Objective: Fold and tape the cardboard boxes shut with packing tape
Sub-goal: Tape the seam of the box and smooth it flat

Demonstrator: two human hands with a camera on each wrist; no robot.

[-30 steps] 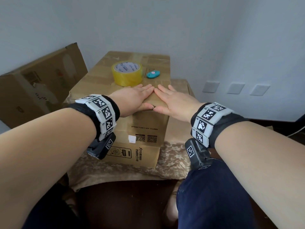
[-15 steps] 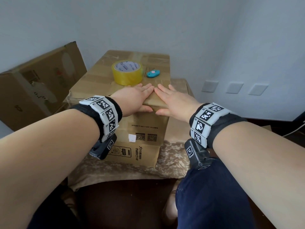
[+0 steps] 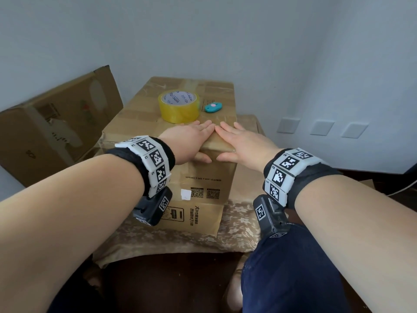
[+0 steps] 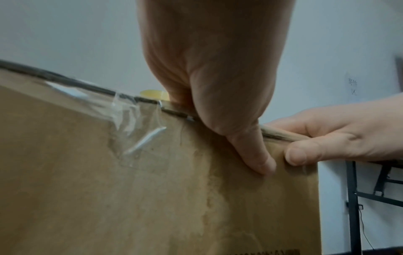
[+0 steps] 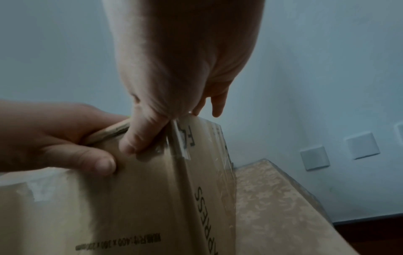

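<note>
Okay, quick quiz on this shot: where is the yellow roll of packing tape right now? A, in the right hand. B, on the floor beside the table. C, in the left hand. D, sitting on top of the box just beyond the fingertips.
D: the tape roll sits on top of the box, just past the fingertips, while the left hand and right hand lie flat on the box's near edge, holding nothing else.

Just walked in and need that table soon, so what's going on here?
A person is closing up a cardboard box on a cloth-covered table. The left hand and right hand lie flat on its top at the near edge, fingertips almost meeting, thumbs hooked over the front face. A roll of packing tape and a small teal cutter sit on the box top behind them. Another box leans at the left.
</note>
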